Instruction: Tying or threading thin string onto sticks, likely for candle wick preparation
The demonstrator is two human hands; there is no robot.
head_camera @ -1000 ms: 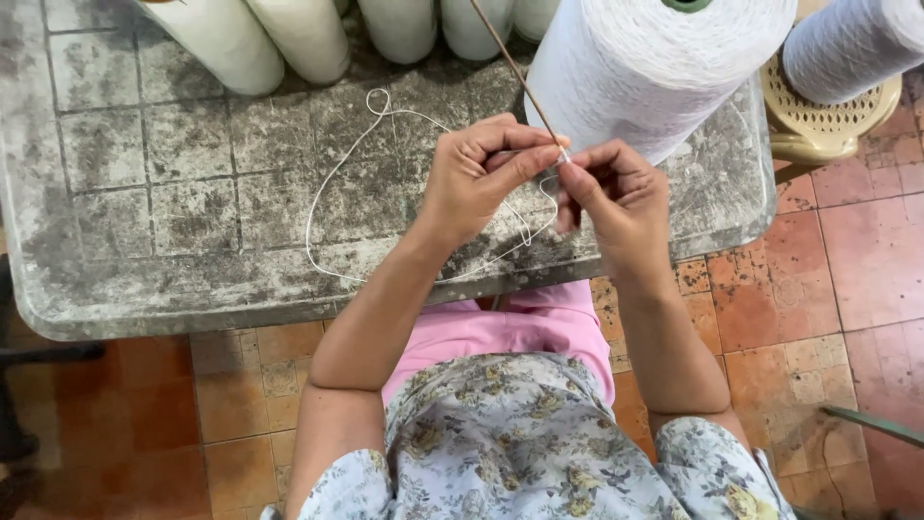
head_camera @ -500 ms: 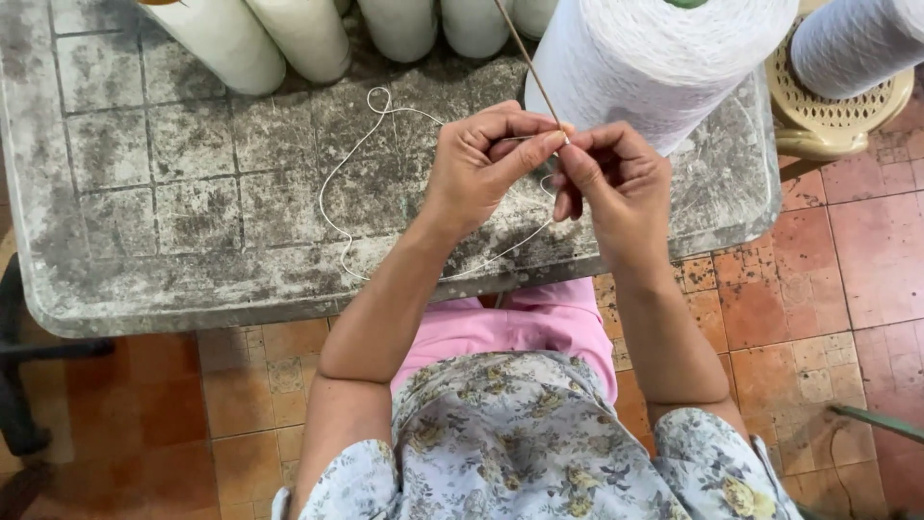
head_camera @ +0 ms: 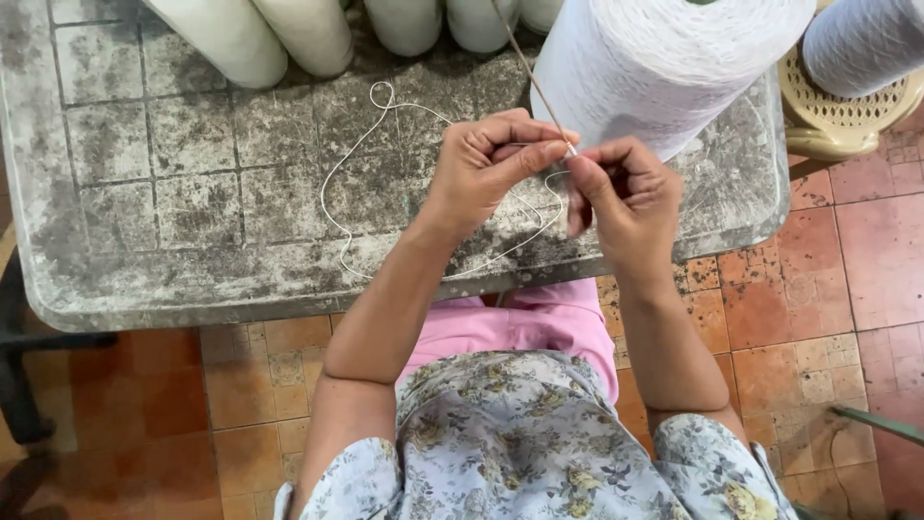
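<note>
My left hand (head_camera: 486, 169) and my right hand (head_camera: 621, 197) meet fingertip to fingertip above a worn grey table (head_camera: 192, 193). Between them they pinch the lower end of a thin brown stick (head_camera: 534, 82) that slants up and away to the top edge. Each hand also pinches a white thread (head_camera: 346, 178) at that point. The thread runs from my fingers in a big loose loop across the table, with a small curl at its far end. A large cone of white yarn (head_camera: 664, 58) stands just behind my right hand.
Several cream yarn cones (head_camera: 289, 34) lie along the table's far edge. A grey yarn cone (head_camera: 861, 39) rests on a beige plastic stool (head_camera: 837, 120) at the right. Orange floor tiles (head_camera: 847, 279) surround the table. My lap in pink and floral cloth is below.
My hands stay together at the stick's end with only small finger shifts. The thread loop on the table has shifted slightly and the view has drifted a little.
</note>
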